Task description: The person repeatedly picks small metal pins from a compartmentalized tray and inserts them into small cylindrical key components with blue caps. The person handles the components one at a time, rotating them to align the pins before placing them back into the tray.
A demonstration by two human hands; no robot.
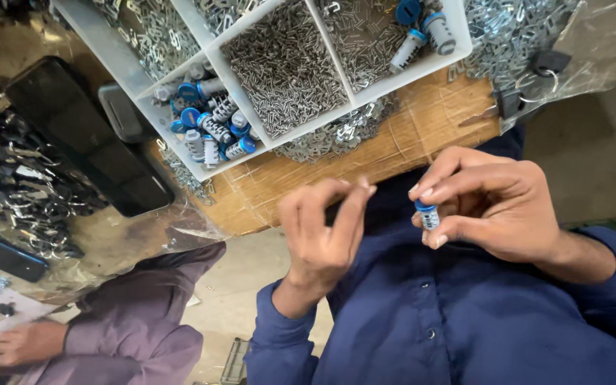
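Right hand (490, 203) pinches blue-capped cylinder (428, 214) near compartment tray (386, 84).

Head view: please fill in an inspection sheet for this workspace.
Surface: wooden bench top, partly under a clear plastic sheet.
Job's things: small cylinder with blue cap; white divided tray holding metal pins and more cylinders.
Clutter: loose metal parts; dark pile of parts; black tray.
Grippers: right hand pinches the cylinder; left hand has its fingertips pinched, contents unclear.
Cables: nothing seen.
Surroundings: another person's sleeve lower left.
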